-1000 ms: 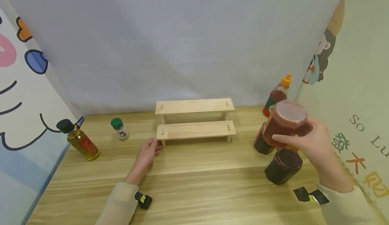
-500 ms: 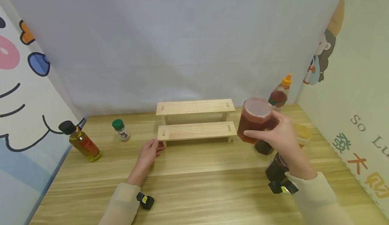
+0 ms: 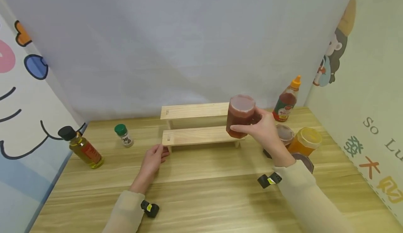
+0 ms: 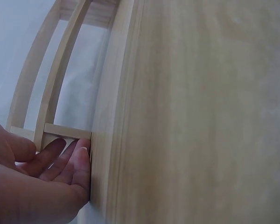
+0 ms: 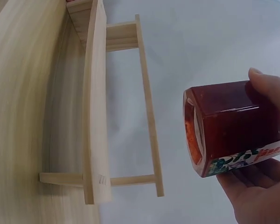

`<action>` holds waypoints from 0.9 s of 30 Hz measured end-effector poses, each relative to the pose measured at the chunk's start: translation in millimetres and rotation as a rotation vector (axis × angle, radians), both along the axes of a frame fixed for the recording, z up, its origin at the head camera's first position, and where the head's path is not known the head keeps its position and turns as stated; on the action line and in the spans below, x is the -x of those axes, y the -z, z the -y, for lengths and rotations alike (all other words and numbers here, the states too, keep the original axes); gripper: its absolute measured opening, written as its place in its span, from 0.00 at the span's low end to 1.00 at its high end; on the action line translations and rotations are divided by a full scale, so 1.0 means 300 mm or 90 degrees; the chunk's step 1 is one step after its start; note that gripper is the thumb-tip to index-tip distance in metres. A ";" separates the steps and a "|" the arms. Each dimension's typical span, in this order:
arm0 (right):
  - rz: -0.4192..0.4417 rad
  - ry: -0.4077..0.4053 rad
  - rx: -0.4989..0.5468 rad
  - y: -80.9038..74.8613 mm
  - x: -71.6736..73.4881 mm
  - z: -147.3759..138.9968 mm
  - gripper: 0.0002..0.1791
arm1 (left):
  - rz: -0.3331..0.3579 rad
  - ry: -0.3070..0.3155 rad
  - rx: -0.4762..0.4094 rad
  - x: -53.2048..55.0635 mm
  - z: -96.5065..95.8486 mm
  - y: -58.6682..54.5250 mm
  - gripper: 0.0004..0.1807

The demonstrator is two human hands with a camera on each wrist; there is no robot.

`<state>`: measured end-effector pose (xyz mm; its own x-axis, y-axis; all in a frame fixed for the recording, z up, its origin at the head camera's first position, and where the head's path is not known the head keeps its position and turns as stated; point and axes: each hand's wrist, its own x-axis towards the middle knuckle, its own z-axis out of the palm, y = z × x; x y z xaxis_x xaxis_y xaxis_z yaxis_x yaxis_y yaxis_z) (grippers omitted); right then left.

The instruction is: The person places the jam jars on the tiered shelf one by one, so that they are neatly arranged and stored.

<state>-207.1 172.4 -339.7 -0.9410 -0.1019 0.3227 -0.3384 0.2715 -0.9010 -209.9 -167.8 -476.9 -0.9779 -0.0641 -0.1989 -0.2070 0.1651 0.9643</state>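
My right hand (image 3: 266, 131) holds a dark red hexagonal jar (image 3: 237, 119) by its side, thumb across the front. The jar hangs tilted above the right end of a two-step wooden shelf (image 3: 195, 135). In the right wrist view the jar (image 5: 242, 123) shows its base and part of a printed label, apart from the planks. My left hand (image 3: 154, 159) grips the left end of the lower step. The left wrist view shows its thumb by the plank edge and its fingers (image 4: 79, 163) curled at the end leg.
On the right stand a sauce bottle (image 3: 285, 103) with an orange tip, a yellow-topped amber jar (image 3: 305, 142) and two dark jars, partly hidden by my right arm. A green-capped shaker (image 3: 124, 135) and an oil bottle (image 3: 85, 149) stand left. A pale curtain (image 3: 201, 44) hangs behind.
My right hand has carried the red jar leftward from above the other jars to over the shelf's right end. My left hand has stayed at the shelf.
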 end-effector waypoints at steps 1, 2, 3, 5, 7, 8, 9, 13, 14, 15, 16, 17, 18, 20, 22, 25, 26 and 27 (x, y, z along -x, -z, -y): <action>0.002 0.001 0.001 0.006 0.014 0.008 0.33 | -0.001 -0.001 0.002 0.000 0.001 0.000 0.24; 0.001 0.001 0.002 0.018 0.033 0.014 0.34 | -0.002 -0.002 0.003 -0.001 0.001 -0.001 0.24; -0.001 0.002 0.005 0.030 0.052 0.020 0.34 | -0.003 -0.003 0.005 -0.002 0.001 -0.003 0.24; -0.009 0.007 0.011 0.055 0.090 0.033 0.34 | -0.004 -0.005 0.006 -0.003 0.000 -0.004 0.24; -0.020 0.011 0.016 0.074 0.119 0.048 0.34 | -0.006 -0.005 0.007 -0.004 -0.001 -0.004 0.24; -0.026 0.011 0.020 0.079 0.129 0.056 0.34 | -0.007 -0.006 0.006 -0.004 -0.001 -0.004 0.24; -0.030 0.013 0.021 0.083 0.137 0.065 0.34 | -0.008 -0.007 0.006 -0.003 -0.003 -0.004 0.24; -0.032 0.029 0.022 0.090 0.167 0.100 0.34 | -0.009 -0.008 0.002 -0.002 -0.007 -0.006 0.23; -0.029 0.034 0.027 0.091 0.175 0.109 0.34 | -0.008 -0.008 0.001 0.000 -0.008 -0.007 0.23; -0.027 0.040 0.028 0.092 0.183 0.118 0.34 | -0.009 -0.007 0.001 0.001 -0.010 -0.009 0.23; -0.026 0.045 0.028 0.094 0.191 0.128 0.34 | -0.009 -0.006 0.001 0.001 -0.011 -0.011 0.23; -0.023 0.048 0.027 0.096 0.199 0.139 0.35 | -0.010 -0.005 0.001 0.000 -0.012 -0.013 0.23; -0.021 0.049 0.022 0.099 0.208 0.150 0.35 | -0.009 -0.005 0.001 0.001 -0.012 -0.013 0.23; -0.018 0.044 0.009 0.107 0.224 0.174 0.35 | -0.007 -0.006 0.002 0.000 -0.009 -0.012 0.23; -0.011 0.032 -0.005 0.113 0.237 0.198 0.37 | -0.005 -0.007 0.000 -0.002 -0.005 -0.010 0.23; 0.005 0.012 -0.013 0.112 0.255 0.228 0.39 | -0.004 -0.011 -0.003 -0.006 -0.005 -0.009 0.23; 0.009 0.008 -0.013 0.109 0.261 0.237 0.39 | -0.006 -0.013 -0.003 -0.008 -0.006 -0.009 0.23; 0.010 0.005 -0.015 0.104 0.267 0.245 0.39 | -0.011 -0.015 -0.001 -0.009 -0.007 -0.011 0.23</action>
